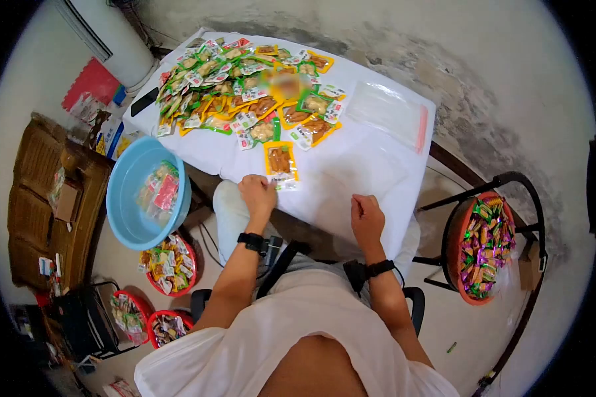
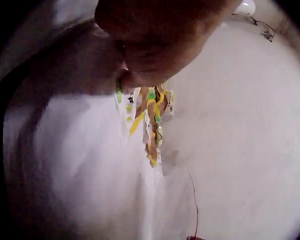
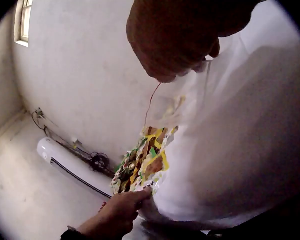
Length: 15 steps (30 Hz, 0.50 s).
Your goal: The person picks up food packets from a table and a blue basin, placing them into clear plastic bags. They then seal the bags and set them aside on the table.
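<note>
My left hand is at the table's near edge, fingertips on the pale end of a small snack packet. Its curled thumb and finger pinch that end, also seen in the right wrist view. Just above it lies a yellow-edged packet with brown food behind a clear window. My right hand is over the near right part of the white tablecloth, its fingers curled in; no object shows in it. A big heap of green and yellow snack packets covers the table's far left.
Clear plastic bags with a pink strip lie at the far right. A black phone is at the left edge. On the left stand a blue basin and several red tubs of packets; on the right, an orange tub of wrapped sweets.
</note>
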Tool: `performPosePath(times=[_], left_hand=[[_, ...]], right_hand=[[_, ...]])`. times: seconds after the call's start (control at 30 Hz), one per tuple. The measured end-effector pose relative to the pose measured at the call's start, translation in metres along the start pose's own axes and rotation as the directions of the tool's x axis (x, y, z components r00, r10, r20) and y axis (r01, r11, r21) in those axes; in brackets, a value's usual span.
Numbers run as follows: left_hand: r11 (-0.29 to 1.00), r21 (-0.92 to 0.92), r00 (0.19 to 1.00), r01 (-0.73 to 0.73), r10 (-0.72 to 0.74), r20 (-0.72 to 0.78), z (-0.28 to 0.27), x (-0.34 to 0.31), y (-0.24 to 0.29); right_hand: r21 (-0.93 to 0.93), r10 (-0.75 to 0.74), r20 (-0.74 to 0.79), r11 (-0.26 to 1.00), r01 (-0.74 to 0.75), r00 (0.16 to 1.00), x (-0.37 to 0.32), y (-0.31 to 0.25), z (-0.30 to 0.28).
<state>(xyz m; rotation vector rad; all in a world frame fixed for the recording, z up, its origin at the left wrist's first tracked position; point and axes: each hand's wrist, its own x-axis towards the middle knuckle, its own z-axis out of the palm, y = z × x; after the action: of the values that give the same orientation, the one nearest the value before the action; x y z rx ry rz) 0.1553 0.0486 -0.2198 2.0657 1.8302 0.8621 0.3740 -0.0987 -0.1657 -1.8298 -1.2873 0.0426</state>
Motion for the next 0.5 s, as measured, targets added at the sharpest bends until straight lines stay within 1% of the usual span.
performPosePath(times=[0.03,0.07,0.1,0.13,0.17,0.2,0.23,0.27,0.3,0.37,0.4,0.47,0.5], left_hand=[[1.0,-0.005,1.0,-0.006,0.006,0.007,-0.002,0.0,-0.005],[0.966,-0.254,0.998,0.052,-0.044,0.039,-0.006,0.0,-0.011],[0.868,-0.483,0.993,0.116,-0.086,0.084,-0.009,-0.001,-0.017],[0.836,-0.542,0.995,0.083,-0.036,0.096,-0.014,-0.004,-0.02],[0.838,-0.54,0.994,0.082,-0.032,0.102,-0.019,-0.005,-0.027],[0.696,-0.681,0.969,0.228,-0.095,0.226,-0.024,-0.006,-0.035],[0.515,-0.772,0.924,0.372,-0.129,0.359,-0.032,-0.006,-0.032],[0.406,-0.806,0.902,0.431,-0.194,0.385,-0.04,-0.009,-0.028],[0.381,-0.783,0.871,0.491,-0.22,0.439,-0.059,-0.009,-0.015],[0.358,-0.825,0.892,0.437,-0.055,0.448,-0.073,-0.012,-0.013],[0.357,-0.825,0.89,0.438,-0.047,0.453,-0.079,-0.015,-0.007],[0.429,-0.785,0.827,0.448,0.136,0.546,-0.093,-0.022,0.006],[0.429,-0.784,0.825,0.449,0.139,0.548,-0.097,-0.025,0.017]], right_hand=[[0.025,-0.031,-0.025,0.999,0.031,0.999,0.0,0.0,0.001],[0.049,-0.06,-0.052,0.997,0.062,0.997,0.001,0.0,0.002],[0.043,-0.052,-0.057,0.998,0.054,0.997,0.001,-0.001,0.0],[0.034,-0.026,-0.036,0.999,0.027,0.999,0.002,-0.005,-0.003],[0.026,0.0,-0.014,1.0,0.0,1.0,0.002,-0.007,-0.003],[0.025,0.007,-0.015,1.0,-0.007,1.0,0.001,-0.006,-0.001],[0.035,-0.01,-0.015,0.999,0.011,1.0,0.001,-0.003,0.001],[0.04,-0.026,-0.018,0.999,0.027,0.999,0.001,-0.001,0.001],[0.027,-0.018,-0.025,0.999,0.018,1.0,0.001,-0.002,0.0],[0.002,0.019,0.024,1.0,-0.019,1.0,0.001,-0.005,0.001],[-0.005,0.023,0.018,1.0,-0.023,1.0,0.0,-0.005,0.001],[-0.014,0.028,0.054,1.0,-0.027,0.998,0.0,-0.003,0.002],[-0.016,0.03,0.052,0.999,-0.03,0.998,0.0,-0.003,0.002]])
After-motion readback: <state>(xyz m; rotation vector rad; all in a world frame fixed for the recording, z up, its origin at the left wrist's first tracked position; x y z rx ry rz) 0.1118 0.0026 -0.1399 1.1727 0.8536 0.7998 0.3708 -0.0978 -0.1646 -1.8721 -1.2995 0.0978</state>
